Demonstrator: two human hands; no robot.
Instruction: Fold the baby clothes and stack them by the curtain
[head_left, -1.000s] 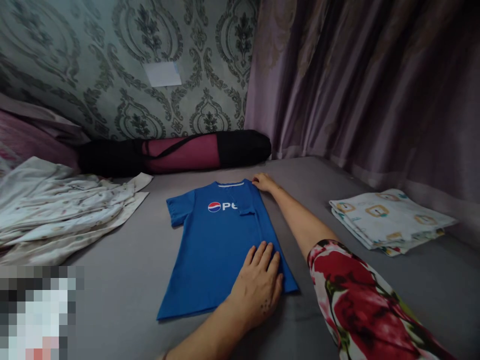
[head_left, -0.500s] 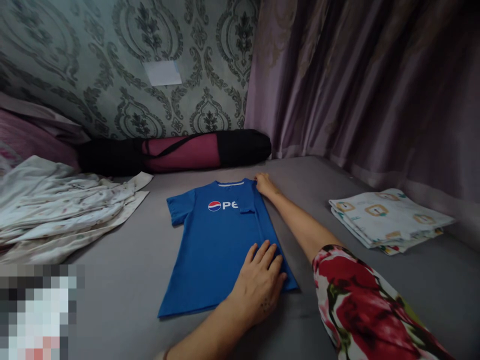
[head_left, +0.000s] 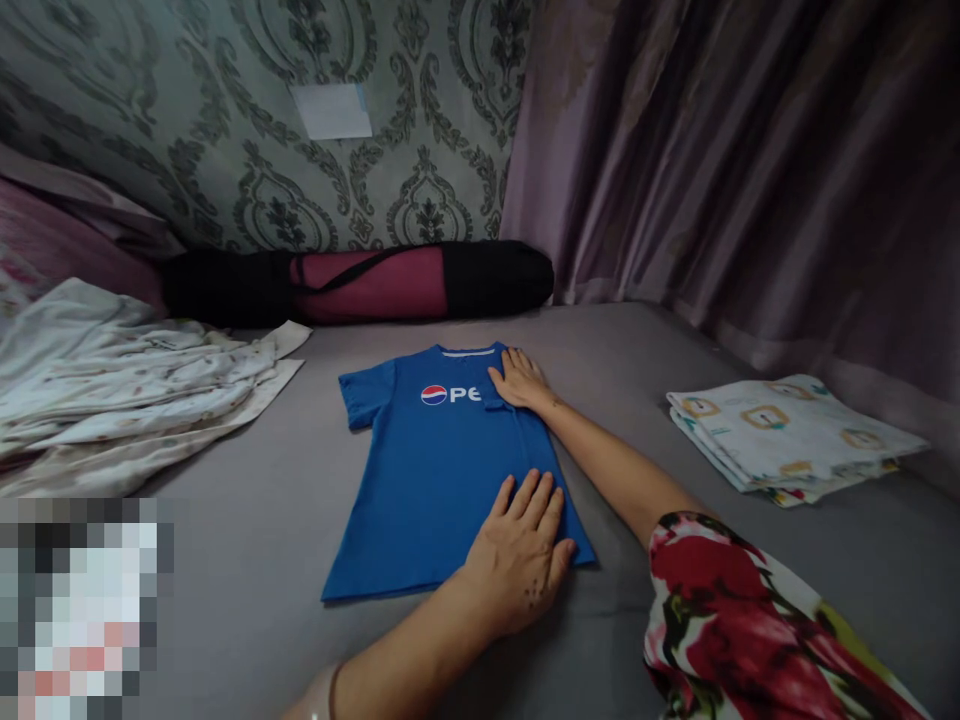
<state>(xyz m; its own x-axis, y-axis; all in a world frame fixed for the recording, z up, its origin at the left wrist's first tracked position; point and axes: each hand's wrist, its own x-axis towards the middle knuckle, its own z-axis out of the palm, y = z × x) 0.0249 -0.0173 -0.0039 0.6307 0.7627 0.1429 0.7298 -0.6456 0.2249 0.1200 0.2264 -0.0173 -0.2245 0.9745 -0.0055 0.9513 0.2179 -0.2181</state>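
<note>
A blue T-shirt (head_left: 427, 470) with a Pepsi logo lies face up on the grey bed sheet (head_left: 247, 560). Its right side is folded in over the front, covering part of the logo. My left hand (head_left: 525, 550) lies flat with fingers spread on the folded strip near the hem. My right hand (head_left: 517, 380), also flat and open, presses the folded sleeve near the collar. The right arm wears a red floral sleeve (head_left: 750, 620).
A folded stack of patterned cloth (head_left: 787, 435) sits at the right. Crumpled white printed fabric (head_left: 127, 385) lies at the left. A black and maroon rolled mat bag (head_left: 360, 285) rests along the patterned wall. Purple curtains (head_left: 750, 170) hang at the right.
My right hand has slid from the shirt's shoulder edge inward onto the folded sleeve. The left hand stays pressed near the hem. The view has tilted slightly.
</note>
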